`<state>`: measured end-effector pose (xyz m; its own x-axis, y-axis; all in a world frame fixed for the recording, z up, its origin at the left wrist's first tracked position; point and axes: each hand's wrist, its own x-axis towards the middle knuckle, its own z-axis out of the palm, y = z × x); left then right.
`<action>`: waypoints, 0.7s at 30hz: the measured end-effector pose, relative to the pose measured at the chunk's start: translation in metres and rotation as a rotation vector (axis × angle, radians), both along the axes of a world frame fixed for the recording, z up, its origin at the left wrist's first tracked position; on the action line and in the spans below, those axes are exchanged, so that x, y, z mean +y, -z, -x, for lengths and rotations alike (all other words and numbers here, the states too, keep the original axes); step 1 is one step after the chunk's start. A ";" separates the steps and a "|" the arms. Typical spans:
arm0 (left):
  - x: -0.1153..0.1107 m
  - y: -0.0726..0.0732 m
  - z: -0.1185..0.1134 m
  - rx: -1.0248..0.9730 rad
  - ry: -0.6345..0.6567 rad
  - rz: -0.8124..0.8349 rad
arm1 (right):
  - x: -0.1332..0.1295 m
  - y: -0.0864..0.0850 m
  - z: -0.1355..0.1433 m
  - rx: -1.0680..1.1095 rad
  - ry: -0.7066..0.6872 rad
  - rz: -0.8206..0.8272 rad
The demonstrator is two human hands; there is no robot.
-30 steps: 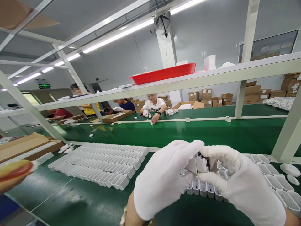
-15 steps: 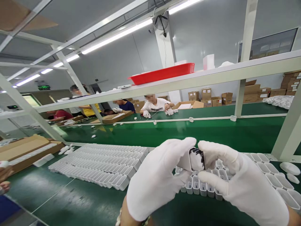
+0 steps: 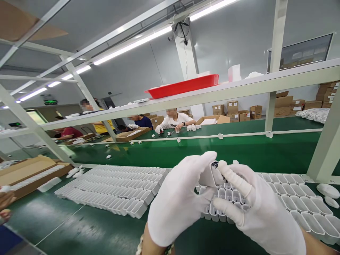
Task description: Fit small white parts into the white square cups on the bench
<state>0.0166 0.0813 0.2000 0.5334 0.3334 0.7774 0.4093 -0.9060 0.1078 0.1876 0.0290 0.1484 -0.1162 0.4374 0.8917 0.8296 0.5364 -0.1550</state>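
Note:
My left hand (image 3: 177, 198), in a white glove, is closed around a small white plastic housing (image 3: 207, 177). Its open end faces right, and a bit of black part (image 3: 214, 164) shows at the upper rim. My right hand (image 3: 257, 202), also gloved, is at that end. Its index fingertip touches the rim by the black part, while the thumb stands apart below, with a gap between them. The fingers partly hide the inside of the housing. Under both hands stand rows of small white cups (image 3: 214, 212) with dark slots inside.
More white cups stand in rows at left (image 3: 111, 189) and right (image 3: 308, 205). White oval pieces (image 3: 328, 190) lie far right. A cardboard box (image 3: 34, 173) is at left. Behind runs a green belt (image 3: 148, 152), below a shelf with a red tray (image 3: 183, 86). Co-workers sit beyond.
The housing has turned and moved slightly left in my left hand. My right index finger has come over its open end, and the right thumb has shifted left and down.

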 end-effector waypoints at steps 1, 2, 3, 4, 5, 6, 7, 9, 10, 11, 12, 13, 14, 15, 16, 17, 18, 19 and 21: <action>0.000 0.000 0.000 -0.013 0.007 -0.003 | 0.000 0.000 0.000 0.004 -0.003 0.007; 0.001 0.000 -0.001 -0.026 0.020 -0.004 | 0.001 0.000 0.001 0.013 -0.015 0.017; 0.002 0.000 -0.001 -0.038 0.040 -0.001 | 0.002 0.001 0.001 0.023 -0.029 0.024; 0.003 0.000 -0.002 -0.050 0.064 0.004 | 0.003 0.001 0.002 0.033 -0.045 0.027; 0.004 0.000 -0.002 -0.063 0.088 0.013 | 0.004 0.001 0.002 0.041 -0.064 0.024; 0.005 0.001 -0.003 -0.071 0.107 0.027 | 0.004 0.002 0.003 0.046 -0.083 0.015; 0.007 0.002 -0.004 -0.078 0.118 0.044 | 0.004 0.002 0.003 0.052 -0.099 0.008; 0.011 0.004 -0.005 -0.091 0.114 0.088 | 0.002 0.001 0.003 0.075 -0.129 0.003; 0.013 0.005 -0.005 -0.097 0.106 0.115 | 0.000 -0.001 0.001 0.090 -0.148 0.022; 0.014 0.006 -0.005 -0.105 0.101 0.145 | -0.001 -0.005 -0.002 0.099 -0.178 0.067; 0.015 0.007 -0.005 -0.121 0.102 0.178 | -0.002 -0.011 -0.007 0.113 -0.221 0.136; 0.016 0.008 -0.004 -0.144 0.106 0.213 | -0.001 -0.017 -0.015 0.148 -0.274 0.225; 0.015 0.008 -0.003 -0.165 0.112 0.248 | 0.004 -0.024 -0.024 0.210 -0.326 0.320; 0.015 0.008 -0.002 -0.185 0.114 0.280 | 0.012 -0.030 -0.035 0.288 -0.359 0.415; 0.013 0.008 0.000 -0.201 0.110 0.309 | 0.024 -0.035 -0.047 0.381 -0.347 0.509; 0.012 0.007 0.001 -0.209 0.103 0.332 | 0.039 -0.037 -0.059 0.457 -0.289 0.583; 0.010 0.007 0.002 -0.208 0.096 0.348 | 0.056 -0.037 -0.071 0.469 -0.171 0.666; 0.008 0.006 0.003 -0.203 0.090 0.358 | 0.074 -0.033 -0.082 0.390 0.023 0.807; 0.005 0.004 0.003 -0.184 0.102 0.367 | 0.107 -0.019 -0.099 0.318 0.201 0.969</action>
